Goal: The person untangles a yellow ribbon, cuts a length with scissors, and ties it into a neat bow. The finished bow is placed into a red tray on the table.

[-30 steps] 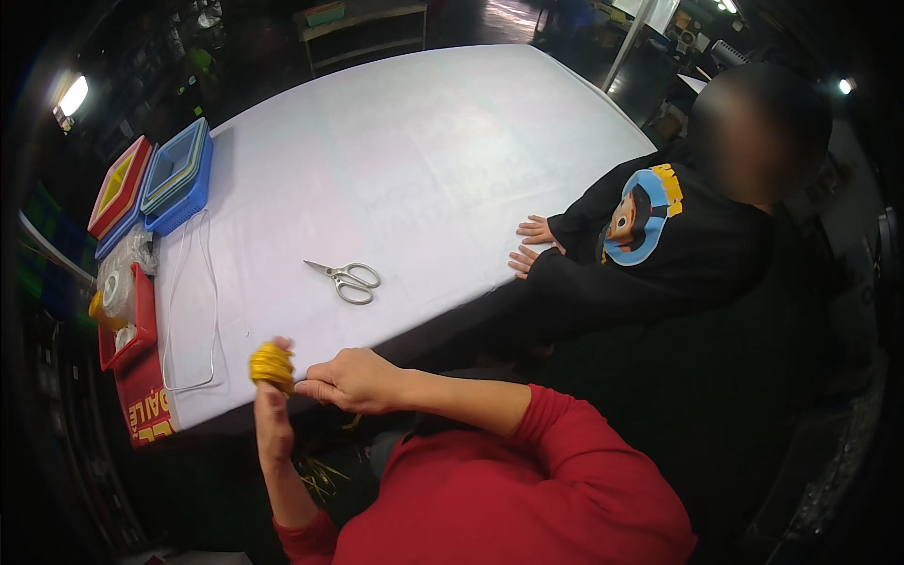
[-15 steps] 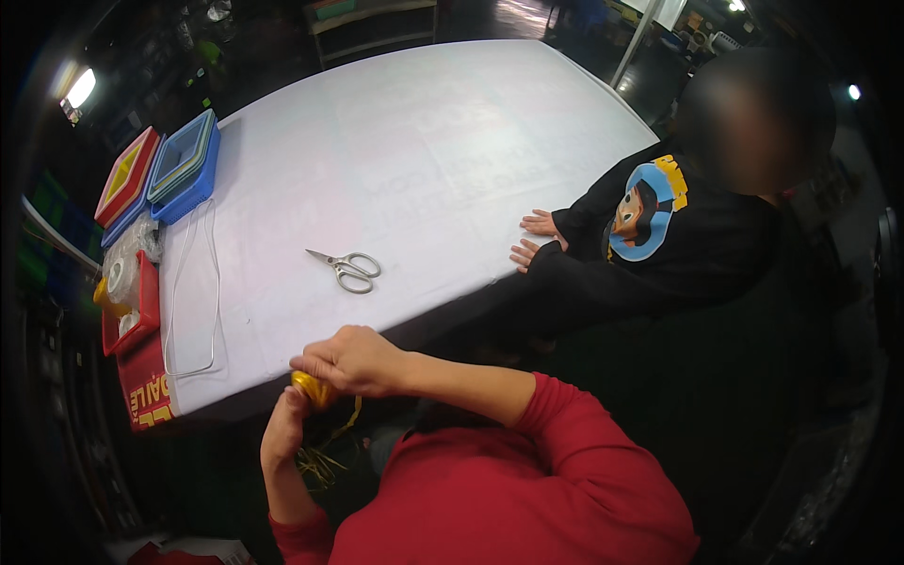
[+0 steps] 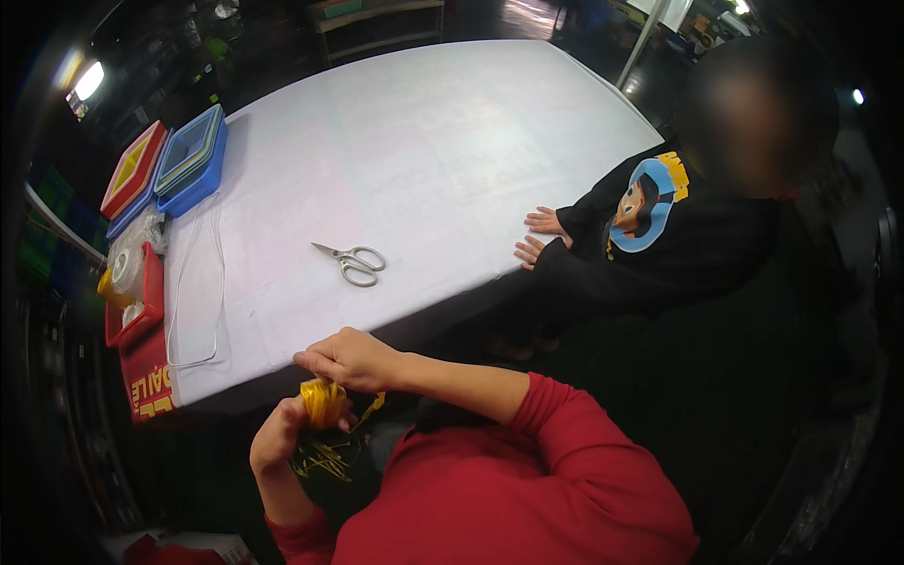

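Observation:
At the table's near edge, a shiny yellow ribbon (image 3: 324, 405) is wound in a thick coil around the fingers of my left hand (image 3: 280, 431). Fingertips of that hand show at the coil's right side. Just above it, my right hand (image 3: 353, 362) is closed, thumb pressed to the fingers, apparently on the ribbon's strand; what lies inside the grip is mostly hidden. A loose length of ribbon dangles to the right of the coil, and thin yellow ends hang below it. On the white tabletop (image 3: 424, 151) lies a pair of metal scissors (image 3: 358, 264), blades pointing left.
Stacked blue trays (image 3: 193, 160) and red trays (image 3: 132, 169) stand at the table's left edge. Near them are a red basket (image 3: 141, 325) with rolls inside and a bent white wire loop (image 3: 222, 311). A person in black (image 3: 650, 235) stands at right, hands on the table.
My left hand has dropped slightly down and left, away from my right hand, so more of the yellow coil shows. The other person's hands stay on the table.

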`<action>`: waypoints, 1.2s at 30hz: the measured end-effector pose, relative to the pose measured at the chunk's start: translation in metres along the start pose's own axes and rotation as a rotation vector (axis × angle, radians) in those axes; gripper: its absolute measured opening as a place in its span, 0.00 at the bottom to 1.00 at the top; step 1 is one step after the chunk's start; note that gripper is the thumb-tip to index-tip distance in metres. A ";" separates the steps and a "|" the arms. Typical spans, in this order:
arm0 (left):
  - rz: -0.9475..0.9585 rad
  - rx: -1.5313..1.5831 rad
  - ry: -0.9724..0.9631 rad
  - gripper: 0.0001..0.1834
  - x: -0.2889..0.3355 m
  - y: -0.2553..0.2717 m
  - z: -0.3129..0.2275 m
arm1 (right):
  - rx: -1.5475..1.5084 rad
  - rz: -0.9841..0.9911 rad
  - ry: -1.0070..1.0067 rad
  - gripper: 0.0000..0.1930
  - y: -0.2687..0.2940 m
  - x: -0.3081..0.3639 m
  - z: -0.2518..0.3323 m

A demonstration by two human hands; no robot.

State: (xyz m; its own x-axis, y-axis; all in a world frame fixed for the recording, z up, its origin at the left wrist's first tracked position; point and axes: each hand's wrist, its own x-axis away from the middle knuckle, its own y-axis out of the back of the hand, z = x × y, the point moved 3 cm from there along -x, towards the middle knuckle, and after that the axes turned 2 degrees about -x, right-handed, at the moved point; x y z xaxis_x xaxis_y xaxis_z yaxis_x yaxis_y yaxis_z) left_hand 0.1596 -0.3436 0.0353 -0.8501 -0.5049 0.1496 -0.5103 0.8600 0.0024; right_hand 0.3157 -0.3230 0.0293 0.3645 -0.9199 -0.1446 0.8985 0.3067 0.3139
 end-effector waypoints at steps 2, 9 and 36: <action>0.280 0.377 -0.254 0.54 0.015 -0.004 -0.005 | -0.201 0.054 -0.015 0.25 -0.013 -0.001 -0.008; -0.417 0.877 -0.641 0.51 -0.006 0.022 -0.033 | -0.175 -0.006 -0.135 0.25 -0.036 0.019 -0.023; -0.110 0.457 0.060 0.44 0.009 0.010 0.031 | 0.082 0.044 -0.074 0.21 -0.012 -0.041 0.006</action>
State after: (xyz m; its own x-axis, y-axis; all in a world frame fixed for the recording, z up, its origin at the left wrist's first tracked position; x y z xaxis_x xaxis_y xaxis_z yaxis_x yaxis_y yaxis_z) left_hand 0.1430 -0.3414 0.0060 -0.7857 -0.5743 0.2298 -0.6131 0.6738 -0.4123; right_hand 0.2881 -0.2902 0.0370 0.3812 -0.9225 -0.0599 0.8580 0.3289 0.3945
